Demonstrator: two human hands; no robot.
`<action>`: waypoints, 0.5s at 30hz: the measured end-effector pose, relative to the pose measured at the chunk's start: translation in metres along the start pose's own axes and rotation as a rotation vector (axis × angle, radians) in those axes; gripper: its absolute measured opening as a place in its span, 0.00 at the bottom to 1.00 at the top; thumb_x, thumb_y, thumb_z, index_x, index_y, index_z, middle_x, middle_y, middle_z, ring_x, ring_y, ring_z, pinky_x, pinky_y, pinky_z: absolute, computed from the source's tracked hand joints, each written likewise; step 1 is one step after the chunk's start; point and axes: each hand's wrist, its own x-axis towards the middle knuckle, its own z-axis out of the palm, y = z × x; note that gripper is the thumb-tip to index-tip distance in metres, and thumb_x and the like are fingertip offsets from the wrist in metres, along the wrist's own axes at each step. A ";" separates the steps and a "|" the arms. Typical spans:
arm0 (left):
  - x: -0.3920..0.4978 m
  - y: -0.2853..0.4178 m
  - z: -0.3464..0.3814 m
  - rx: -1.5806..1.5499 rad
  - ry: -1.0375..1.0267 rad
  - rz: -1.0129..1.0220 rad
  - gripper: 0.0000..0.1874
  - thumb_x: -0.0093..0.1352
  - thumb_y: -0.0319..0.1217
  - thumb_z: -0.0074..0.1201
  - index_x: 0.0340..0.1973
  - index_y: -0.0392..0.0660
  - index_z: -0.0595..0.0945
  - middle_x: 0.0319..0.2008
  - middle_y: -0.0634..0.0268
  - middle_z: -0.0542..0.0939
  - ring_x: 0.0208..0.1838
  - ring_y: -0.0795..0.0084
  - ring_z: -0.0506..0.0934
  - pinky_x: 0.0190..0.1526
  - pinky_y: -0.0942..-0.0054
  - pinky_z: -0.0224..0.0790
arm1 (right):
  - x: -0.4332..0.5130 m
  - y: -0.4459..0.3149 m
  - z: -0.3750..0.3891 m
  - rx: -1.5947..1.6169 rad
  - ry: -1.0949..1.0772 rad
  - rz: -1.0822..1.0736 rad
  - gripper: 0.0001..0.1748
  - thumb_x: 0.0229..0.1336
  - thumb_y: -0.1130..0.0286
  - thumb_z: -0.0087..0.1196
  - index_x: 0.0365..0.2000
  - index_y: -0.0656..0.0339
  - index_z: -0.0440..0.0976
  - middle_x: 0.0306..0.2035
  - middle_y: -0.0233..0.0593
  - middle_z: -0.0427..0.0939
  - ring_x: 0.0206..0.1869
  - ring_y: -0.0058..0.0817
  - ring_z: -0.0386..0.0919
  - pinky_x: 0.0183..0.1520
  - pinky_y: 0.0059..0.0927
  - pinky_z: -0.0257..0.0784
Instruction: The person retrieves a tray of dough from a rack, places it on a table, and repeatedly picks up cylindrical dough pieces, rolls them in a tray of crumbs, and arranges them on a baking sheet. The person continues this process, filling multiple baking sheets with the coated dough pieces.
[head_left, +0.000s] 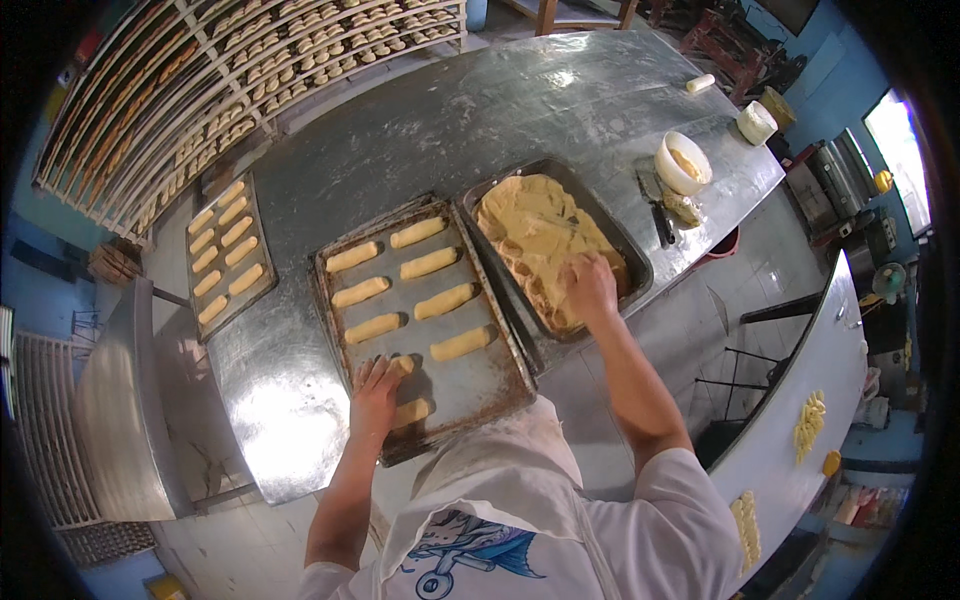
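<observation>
Rolls of dough (442, 301) lie in two columns on a worn metal baking tray (495, 375) in front of me. My left hand (377, 390) rests over a dough roll (403, 365) in the left column; its fingers cover part of the roll, and whether they grip it cannot be told. Right of the tray, a deep metal pan (645, 277) holds a thick layer of yellowish crumbly or powdery material (536, 217). My right hand (590, 283) is down at the near right part of this layer, fingertips hidden, so what it holds cannot be seen.
Another tray of dough rolls (268, 281) sits at the metal table's left edge (225, 375). A white bowl (679, 180), a dark-handled scraper or knife (663, 225) and a plastic bag (682, 208) lie right. Racks of bread (255, 82) stand beyond. Dough pieces (810, 424) lie on a side table.
</observation>
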 end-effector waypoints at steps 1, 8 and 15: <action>0.001 0.005 -0.003 -0.020 -0.010 -0.014 0.16 0.72 0.30 0.51 0.54 0.44 0.82 0.62 0.52 0.76 0.67 0.42 0.70 0.69 0.50 0.60 | 0.024 0.018 0.002 -0.026 -0.029 0.025 0.18 0.60 0.66 0.58 0.49 0.61 0.79 0.51 0.54 0.77 0.55 0.52 0.74 0.57 0.47 0.72; 0.005 0.029 -0.031 -0.121 0.047 -0.221 0.17 0.73 0.31 0.51 0.56 0.40 0.81 0.65 0.45 0.72 0.71 0.38 0.65 0.71 0.49 0.57 | 0.110 0.068 0.027 -0.160 -0.245 -0.077 0.16 0.55 0.63 0.60 0.41 0.64 0.80 0.41 0.55 0.80 0.51 0.50 0.76 0.56 0.49 0.71; 0.019 0.073 -0.028 -0.200 0.172 -0.201 0.14 0.69 0.27 0.56 0.50 0.38 0.83 0.57 0.51 0.78 0.65 0.43 0.72 0.65 0.53 0.66 | 0.117 0.059 -0.003 0.558 -0.136 0.088 0.16 0.58 0.72 0.59 0.46 0.64 0.72 0.37 0.52 0.81 0.42 0.46 0.81 0.44 0.41 0.75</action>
